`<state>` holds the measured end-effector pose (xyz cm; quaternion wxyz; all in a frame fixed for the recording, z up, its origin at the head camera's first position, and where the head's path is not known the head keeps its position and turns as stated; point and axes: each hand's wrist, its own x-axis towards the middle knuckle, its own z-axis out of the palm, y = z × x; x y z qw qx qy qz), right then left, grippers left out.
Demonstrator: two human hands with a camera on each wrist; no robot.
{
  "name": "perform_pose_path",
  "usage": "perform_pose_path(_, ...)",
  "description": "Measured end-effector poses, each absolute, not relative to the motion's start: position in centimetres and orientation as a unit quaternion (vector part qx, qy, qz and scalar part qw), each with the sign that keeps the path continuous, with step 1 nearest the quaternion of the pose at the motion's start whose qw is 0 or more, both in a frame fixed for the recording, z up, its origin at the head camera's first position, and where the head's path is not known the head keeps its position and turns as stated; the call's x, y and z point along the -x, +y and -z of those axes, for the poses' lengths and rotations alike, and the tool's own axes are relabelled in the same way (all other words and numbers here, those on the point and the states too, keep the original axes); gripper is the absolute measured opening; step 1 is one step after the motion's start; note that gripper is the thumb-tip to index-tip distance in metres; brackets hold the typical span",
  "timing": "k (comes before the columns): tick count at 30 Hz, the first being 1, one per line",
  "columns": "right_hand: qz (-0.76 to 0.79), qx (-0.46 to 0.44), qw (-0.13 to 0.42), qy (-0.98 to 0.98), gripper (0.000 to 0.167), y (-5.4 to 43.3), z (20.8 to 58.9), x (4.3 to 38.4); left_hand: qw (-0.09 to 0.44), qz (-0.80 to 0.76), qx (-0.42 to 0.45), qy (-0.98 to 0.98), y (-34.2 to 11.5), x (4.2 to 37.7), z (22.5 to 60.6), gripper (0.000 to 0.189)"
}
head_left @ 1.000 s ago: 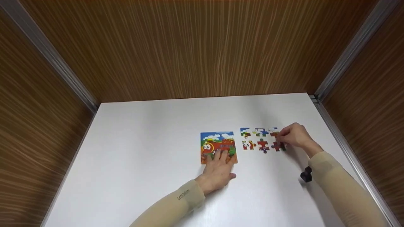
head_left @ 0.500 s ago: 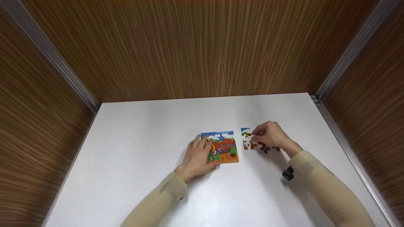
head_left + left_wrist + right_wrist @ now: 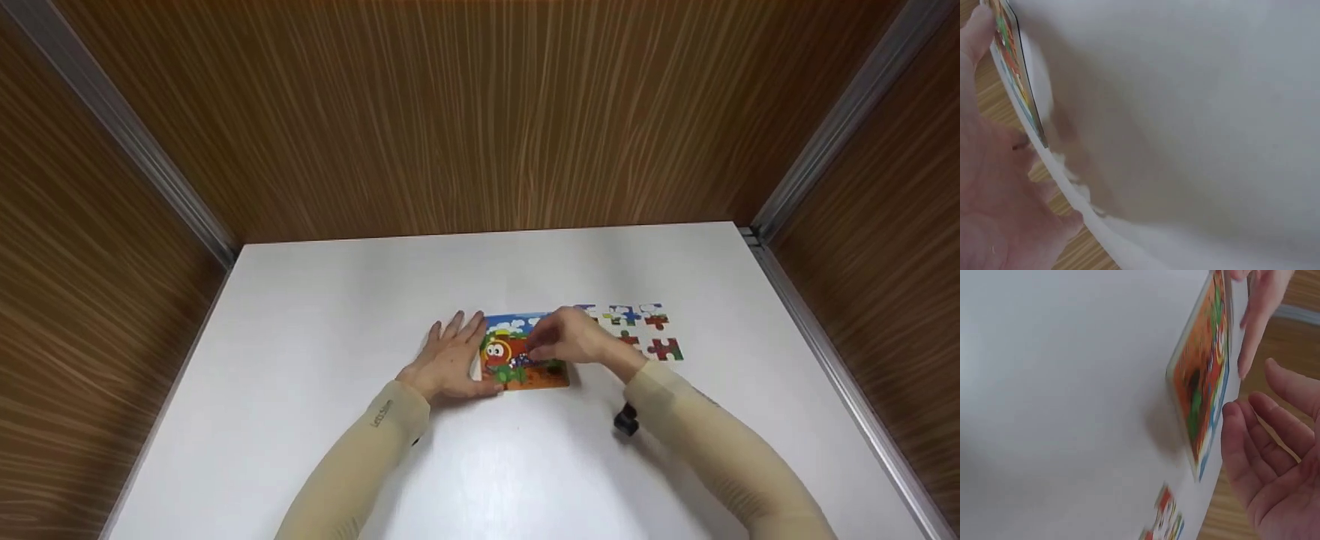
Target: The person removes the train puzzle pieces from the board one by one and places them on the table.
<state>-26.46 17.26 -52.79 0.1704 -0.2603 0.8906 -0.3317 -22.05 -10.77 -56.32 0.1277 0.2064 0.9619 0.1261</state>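
A square puzzle board (image 3: 536, 377) with a cartoon red train on it lies on the white table. My left hand (image 3: 446, 366) has its fingers spread along the board's left edge, its thumb at the lower left corner. Above the train picture hovers my right hand (image 3: 576, 337), covering part of the board and some loose pieces. The right wrist view shows this hand's fingers loosely bent, thumb apart from them, with nothing between. To the right lie several loose jigsaw pieces, among them a blue one (image 3: 622, 315) and a red one (image 3: 664, 349).
White tabletop (image 3: 337, 322) spreads around the board. A brown wood-grain panel (image 3: 480, 120) stands at the back, with similar panels at both sides. Metal rails (image 3: 814, 367) run along the corners. A small black device (image 3: 626, 420) hangs under the right sleeve.
My right hand has moved left from the loose pieces to above the board. My left hand has slid from the board's lower part to its left edge. The board has shifted slightly right.
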Motion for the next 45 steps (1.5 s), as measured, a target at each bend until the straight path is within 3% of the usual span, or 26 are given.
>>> perform_pose_path(16, 0.363, 0.288, 0.230, 0.856, 0.032, 12.9, 54.8, 27.0, 0.156, -0.122, -0.207, 0.958, -10.7, 21.7, 56.2, 0.121)
perform_pose_path(23, 0.319, 0.316, 0.199, 0.871, 0.028, 12.1, 55.1, 26.4, 0.163, -0.130, -0.200, 0.957, -10.6, 21.6, 56.3, 0.122)
perform_pose_path(30, 0.305, 0.311, 0.186, 0.881, 0.053, 11.9, 55.1, 26.2, 0.158, -0.122, -0.198, 0.960, -10.6, 21.7, 56.2, 0.121)
perform_pose_path(45, 0.310, 0.290, 0.178, 0.888, 0.042, 12.0, 55.4, 25.8, 0.160, -0.120, -0.202, 0.959, -10.5, 21.7, 56.0, 0.123)
